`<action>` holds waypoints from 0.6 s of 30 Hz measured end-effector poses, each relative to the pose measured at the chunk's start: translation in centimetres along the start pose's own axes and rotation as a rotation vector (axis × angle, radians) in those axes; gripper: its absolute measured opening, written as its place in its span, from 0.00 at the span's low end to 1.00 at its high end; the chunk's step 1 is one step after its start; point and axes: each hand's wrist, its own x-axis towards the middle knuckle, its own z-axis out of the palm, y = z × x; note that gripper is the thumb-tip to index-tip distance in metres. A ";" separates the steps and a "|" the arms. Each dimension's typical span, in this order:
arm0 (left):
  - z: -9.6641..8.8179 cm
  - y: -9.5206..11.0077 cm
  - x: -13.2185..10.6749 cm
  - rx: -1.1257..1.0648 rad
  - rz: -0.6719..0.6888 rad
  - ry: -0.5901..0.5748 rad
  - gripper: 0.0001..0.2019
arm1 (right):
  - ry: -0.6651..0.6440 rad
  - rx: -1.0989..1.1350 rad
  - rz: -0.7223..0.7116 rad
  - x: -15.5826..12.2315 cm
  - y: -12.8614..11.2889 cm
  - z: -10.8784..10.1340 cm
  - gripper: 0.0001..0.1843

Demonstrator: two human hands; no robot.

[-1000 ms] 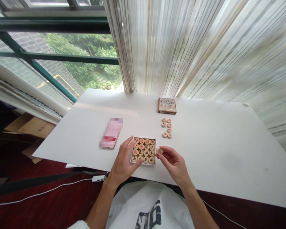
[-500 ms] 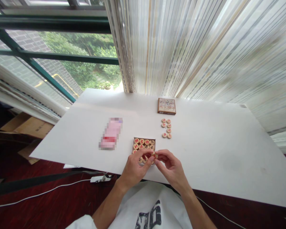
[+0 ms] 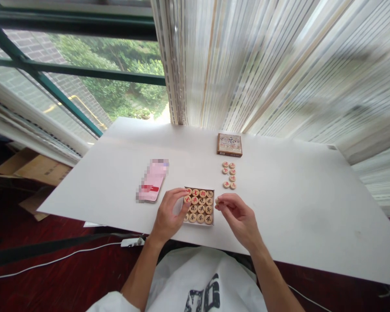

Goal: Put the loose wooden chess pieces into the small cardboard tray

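A box tray near the table's front edge holds rows of round wooden Chinese chess pieces, some marked in red and some in black. My left hand is at the tray's left side, thumb and fingers apart, its fingertips over the left-hand pieces and partly hiding them. Just right of the tray, my right hand pinches one chess piece between thumb and fingers. Beyond it, several red-marked pieces lie on the table in two uneven columns.
A flat printed box lid lies at the back of the white table. To the left is a pink phone-like object, blurred by pixelation. A striped curtain hangs along the far edge. Cardboard and a power strip are below.
My hands have parted from over the tray. The right moved right, carrying the chess piece; the left let go of it and drew left, uncovering more pieces.
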 end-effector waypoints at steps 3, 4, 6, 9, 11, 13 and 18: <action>-0.3 -1.4 -0.4 0.058 -0.009 -0.013 0.13 | 0.012 -0.030 0.011 0.9 0.0 -0.5 0.09; -0.3 -1.8 -0.5 0.065 -0.016 -0.017 0.13 | 0.016 -0.029 0.018 1.2 0.1 -0.6 0.09; -0.3 -2.2 -0.7 0.062 -0.026 -0.024 0.13 | 0.018 -0.015 0.039 1.8 0.2 -0.7 0.10; -0.2 -2.4 -0.8 0.048 -0.029 -0.041 0.14 | 0.014 -0.019 0.080 2.4 0.5 -0.8 0.12; -0.1 -2.4 -0.7 0.047 -0.036 -0.056 0.14 | 0.007 -0.051 0.100 2.7 0.6 -0.7 0.12; -0.1 -2.4 -0.7 0.048 -0.046 -0.065 0.14 | -0.008 -0.101 0.093 3.0 0.6 -0.6 0.12; -0.2 -2.3 -0.6 0.046 -0.065 -0.071 0.15 | -0.043 -0.386 0.015 3.7 0.6 0.0 0.13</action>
